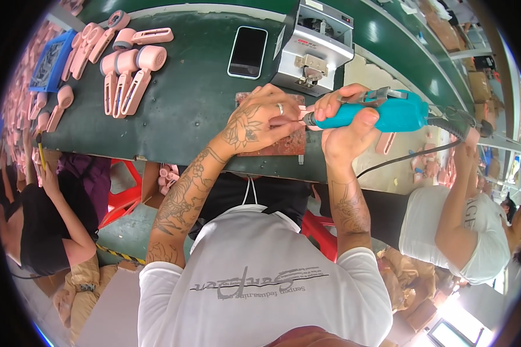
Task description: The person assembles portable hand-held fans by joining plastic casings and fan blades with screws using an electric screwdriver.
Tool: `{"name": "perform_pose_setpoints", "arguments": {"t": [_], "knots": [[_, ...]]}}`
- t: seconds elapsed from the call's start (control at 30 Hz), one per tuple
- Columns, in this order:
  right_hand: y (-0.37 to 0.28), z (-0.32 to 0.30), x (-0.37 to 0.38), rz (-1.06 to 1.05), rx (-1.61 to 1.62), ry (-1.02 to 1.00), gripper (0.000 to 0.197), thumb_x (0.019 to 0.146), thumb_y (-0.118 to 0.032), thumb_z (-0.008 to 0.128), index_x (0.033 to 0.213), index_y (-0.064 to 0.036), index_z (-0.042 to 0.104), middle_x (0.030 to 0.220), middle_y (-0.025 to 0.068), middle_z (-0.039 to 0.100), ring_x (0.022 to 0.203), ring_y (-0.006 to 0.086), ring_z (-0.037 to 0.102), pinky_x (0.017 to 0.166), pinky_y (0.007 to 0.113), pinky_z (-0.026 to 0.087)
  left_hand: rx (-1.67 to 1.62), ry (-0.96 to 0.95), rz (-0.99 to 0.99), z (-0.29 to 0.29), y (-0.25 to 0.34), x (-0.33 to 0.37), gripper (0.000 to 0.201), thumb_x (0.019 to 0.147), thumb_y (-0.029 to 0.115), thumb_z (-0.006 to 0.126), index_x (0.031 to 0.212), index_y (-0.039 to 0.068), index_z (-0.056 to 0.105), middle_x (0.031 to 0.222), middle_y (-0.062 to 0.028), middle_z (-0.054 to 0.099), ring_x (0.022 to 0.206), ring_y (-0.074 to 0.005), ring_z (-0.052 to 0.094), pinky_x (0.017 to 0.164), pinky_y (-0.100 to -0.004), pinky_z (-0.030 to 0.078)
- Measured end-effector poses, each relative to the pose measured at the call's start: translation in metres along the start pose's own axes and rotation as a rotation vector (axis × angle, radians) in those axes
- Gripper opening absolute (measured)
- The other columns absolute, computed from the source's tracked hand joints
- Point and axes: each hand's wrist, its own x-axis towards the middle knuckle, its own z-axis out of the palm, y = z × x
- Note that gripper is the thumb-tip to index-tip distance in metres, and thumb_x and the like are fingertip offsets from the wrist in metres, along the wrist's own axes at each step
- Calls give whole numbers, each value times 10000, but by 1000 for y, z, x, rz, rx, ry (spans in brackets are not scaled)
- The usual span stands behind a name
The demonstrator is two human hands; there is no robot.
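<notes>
My right hand is wrapped round a teal electric screwdriver, which lies nearly level and points left. Its tip meets a pink plastic part that my left hand grips with bent fingers. Most of that part is hidden under my fingers, so its full shape does not show. Both hands are above a worn reddish-brown board on the green table. A black cable runs along the table below the screwdriver.
A phone and a grey bench machine stand beyond my hands. Several pink hammer-shaped housings lie at the left, near a blue bin. Another slotted pink piece is at the right. Co-workers sit on both sides.
</notes>
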Motion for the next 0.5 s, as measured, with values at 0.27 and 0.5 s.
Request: {"name": "perform_pose_setpoints", "arguments": {"t": [0.27, 0.5], "knots": [[-4, 6, 0, 9, -47, 39, 729, 898, -691, 612, 1066, 12, 516, 699, 79, 541, 621, 199, 561, 594, 352, 488, -21, 41, 43, 1, -5, 0, 161, 788, 195, 813, 890, 101, 731, 1069, -29, 717, 1032, -259, 621, 950, -407, 468], [0, 10, -2, 21, -67, 53, 754, 856, -744, 616, 1040, -18, 525, 674, 74, 524, 566, 197, 529, 551, 357, 469, -23, 36, 33, 0, -5, 0, 160, 781, 173, 811, 881, 96, 713, 1019, -37, 700, 1033, -271, 624, 945, -407, 466]]}}
